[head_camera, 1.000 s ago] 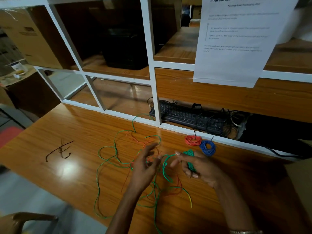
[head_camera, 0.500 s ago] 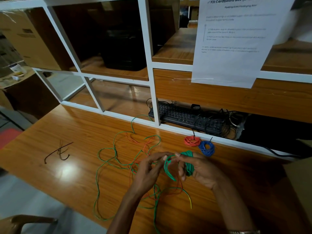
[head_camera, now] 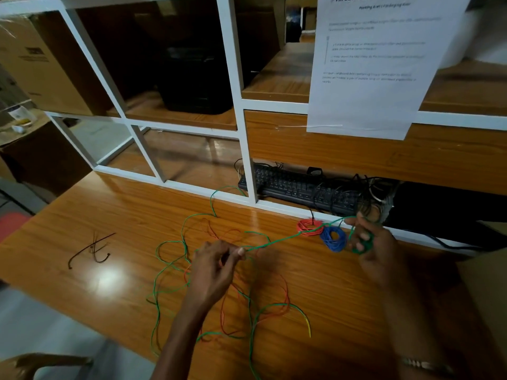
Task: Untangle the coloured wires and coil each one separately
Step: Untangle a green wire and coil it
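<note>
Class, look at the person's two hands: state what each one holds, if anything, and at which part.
Both hold the green wire. The left hand pinches its loose run; the right hand grips the part already coiled.

Bare table (head_camera: 356,311) lies between the forearms; loose green and red wires (head_camera: 247,305) sprawl left, the white shelf frame (head_camera: 251,171) blocks behind.
</note>
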`<control>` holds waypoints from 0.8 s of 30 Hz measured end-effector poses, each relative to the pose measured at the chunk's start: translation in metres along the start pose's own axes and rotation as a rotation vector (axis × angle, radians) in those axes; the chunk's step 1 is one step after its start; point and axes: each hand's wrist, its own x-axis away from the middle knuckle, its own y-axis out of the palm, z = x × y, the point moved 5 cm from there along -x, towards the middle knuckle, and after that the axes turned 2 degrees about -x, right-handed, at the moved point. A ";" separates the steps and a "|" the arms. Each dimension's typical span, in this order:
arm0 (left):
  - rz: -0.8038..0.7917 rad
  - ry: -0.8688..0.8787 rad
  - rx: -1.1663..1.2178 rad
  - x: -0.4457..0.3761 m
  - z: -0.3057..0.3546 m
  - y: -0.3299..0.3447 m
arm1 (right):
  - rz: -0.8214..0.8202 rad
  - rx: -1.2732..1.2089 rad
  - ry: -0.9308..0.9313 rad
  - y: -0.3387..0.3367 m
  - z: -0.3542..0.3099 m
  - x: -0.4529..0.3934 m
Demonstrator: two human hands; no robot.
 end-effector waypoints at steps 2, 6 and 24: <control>0.045 -0.087 0.045 -0.006 -0.013 0.002 | 0.013 0.020 -0.010 0.004 0.009 0.002; 0.068 -0.315 0.156 -0.013 -0.029 0.017 | -0.002 0.137 -0.023 0.020 0.033 0.007; -0.161 -0.533 0.391 0.014 0.044 0.024 | -0.207 0.377 -0.060 0.083 0.073 0.035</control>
